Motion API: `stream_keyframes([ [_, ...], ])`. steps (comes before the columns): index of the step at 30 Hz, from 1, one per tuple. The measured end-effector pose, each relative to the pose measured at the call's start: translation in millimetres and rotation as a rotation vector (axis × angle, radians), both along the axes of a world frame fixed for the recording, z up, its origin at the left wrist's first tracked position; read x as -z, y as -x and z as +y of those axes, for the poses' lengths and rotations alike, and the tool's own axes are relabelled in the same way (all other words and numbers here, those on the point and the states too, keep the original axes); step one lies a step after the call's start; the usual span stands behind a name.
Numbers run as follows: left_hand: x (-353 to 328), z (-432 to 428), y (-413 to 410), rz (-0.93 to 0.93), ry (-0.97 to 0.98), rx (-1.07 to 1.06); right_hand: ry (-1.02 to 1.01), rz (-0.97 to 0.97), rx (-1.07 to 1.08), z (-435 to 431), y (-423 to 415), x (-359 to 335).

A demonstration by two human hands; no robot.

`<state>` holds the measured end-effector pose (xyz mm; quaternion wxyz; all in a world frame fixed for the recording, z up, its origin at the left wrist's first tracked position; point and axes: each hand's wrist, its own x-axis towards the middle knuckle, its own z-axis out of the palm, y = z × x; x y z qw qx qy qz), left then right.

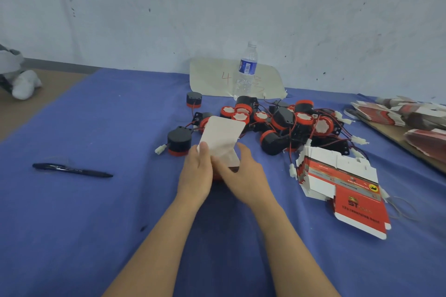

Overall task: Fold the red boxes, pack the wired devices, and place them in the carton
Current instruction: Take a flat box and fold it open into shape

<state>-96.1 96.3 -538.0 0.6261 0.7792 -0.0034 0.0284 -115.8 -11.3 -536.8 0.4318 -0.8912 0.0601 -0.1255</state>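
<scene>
The red box (222, 138) is in the middle of the bench, between both hands and just above the blue cloth (96, 224) that covers the bench. Its white inner flap stands up and leans away from the person, and only a little of the red outside shows under the hands. The left hand (196, 176) grips the left side of the box, with the thumb laid on the base of the white flap and the other fingers curled behind it. The right hand (243, 176) holds the right side, its fingers bent around the lower part of the flap. Just behind the box lies a pile of wired devices (280, 120), black and red round bodies with thin red and black wires and white plugs, all tangled together. One wired device (179, 141) stands apart, just left of the flap, and another one (194, 99) is farther back. To the right of the hands lies a stack of flat red boxes (337, 176), not folded, fanned out a little. More flat boxes (410, 116) lie at the far right edge. A black pen (72, 170) lies well to the left. At the back a water bottle (246, 72) stands upright in front of a pale sheet (212, 79) with a red "4" on it.
</scene>
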Motion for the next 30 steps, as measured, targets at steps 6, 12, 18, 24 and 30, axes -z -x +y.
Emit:
stream_keyframes([
  [6,-3.0,3.5,2.4,-0.102,0.143,0.023,-0.18,-0.178,0.149,0.9,-0.8,-3.4],
  [12,-11.4,1.5,7.3,-0.25,0.049,0.148,-0.542,-0.204,0.235,-23.5,2.9,-20.7],
  [18,-12.2,5.2,5.3,-0.19,0.105,0.1,-0.55,-0.241,-0.068,-37.4,13.6,-33.5],
  [24,-9.4,8.6,1.2,-0.187,0.181,-0.036,-0.533,-0.098,0.033,-41.7,10.5,-29.4],
  [30,-18.2,2.6,3.1,0.01,0.64,-0.136,-0.693,0.203,-0.033,-20.6,2.6,-16.7],
])
